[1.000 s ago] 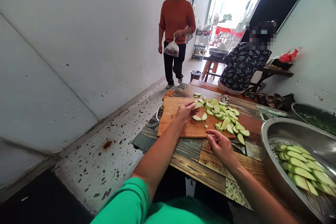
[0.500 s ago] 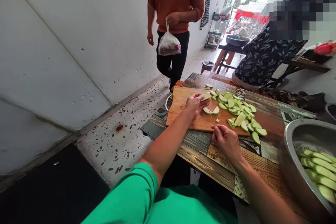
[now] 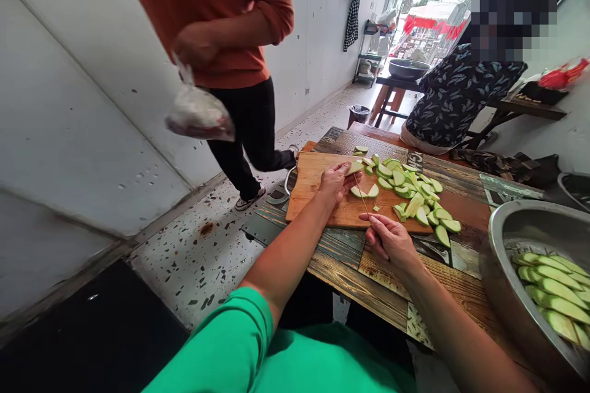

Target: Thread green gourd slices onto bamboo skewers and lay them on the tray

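Observation:
My left hand [image 3: 335, 184] pinches a pale green vegetable slice [image 3: 354, 167] above the wooden cutting board [image 3: 308, 187]. In my right hand [image 3: 387, 237] is a thin wooden skewer [image 3: 363, 199], gripped near its lower end. The skewer's far end reaches the slice; whether it has pierced it I cannot tell. A heap of green-edged slices [image 3: 399, 178] covers the board's right part, some lying over its edge onto the table. Two cut pieces [image 3: 364, 191] rest just beneath my left hand.
At the right stands a large metal bowl [image 3: 493, 252] holding slices in rows. A person in an orange top [image 3: 225, 31] walks on the left, carrying a plastic bag [image 3: 198, 112]. Another person in a patterned shirt [image 3: 461, 98] sits beyond the table [image 3: 341, 270].
The person in orange has come closer and moved left with the bag. My hands stay in nearly the same pose with the slice and skewer. The view has shifted slightly.

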`<state>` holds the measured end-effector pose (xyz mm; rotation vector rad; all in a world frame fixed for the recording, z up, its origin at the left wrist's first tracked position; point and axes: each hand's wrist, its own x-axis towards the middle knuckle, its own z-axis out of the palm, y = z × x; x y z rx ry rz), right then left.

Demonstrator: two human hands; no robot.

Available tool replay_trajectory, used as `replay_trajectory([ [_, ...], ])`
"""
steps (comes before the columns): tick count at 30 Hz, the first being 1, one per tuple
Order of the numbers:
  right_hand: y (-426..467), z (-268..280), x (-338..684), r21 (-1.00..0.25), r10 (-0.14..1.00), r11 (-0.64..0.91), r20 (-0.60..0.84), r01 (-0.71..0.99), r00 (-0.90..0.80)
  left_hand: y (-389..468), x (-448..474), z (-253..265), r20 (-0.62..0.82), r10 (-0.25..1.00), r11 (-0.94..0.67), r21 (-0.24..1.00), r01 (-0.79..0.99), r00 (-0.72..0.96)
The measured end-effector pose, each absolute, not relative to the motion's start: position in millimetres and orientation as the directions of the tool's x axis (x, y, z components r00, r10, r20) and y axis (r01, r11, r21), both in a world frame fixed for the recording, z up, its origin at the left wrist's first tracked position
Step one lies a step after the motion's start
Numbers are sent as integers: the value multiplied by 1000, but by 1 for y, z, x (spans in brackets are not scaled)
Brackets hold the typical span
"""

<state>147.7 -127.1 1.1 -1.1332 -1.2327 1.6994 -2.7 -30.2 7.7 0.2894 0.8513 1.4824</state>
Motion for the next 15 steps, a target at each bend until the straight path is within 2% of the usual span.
replay_trajectory([
  [7, -125, -8, 150, -993, 974, -88, -103, 81, -202, -28, -3, 8, -351, 920, 113, 666, -737, -176],
  [15, -120, -18, 157, -946, 986, 140, 106, 293, -130, -31, -3, 13, -344, 926, 141, 698, -702, -156],
])
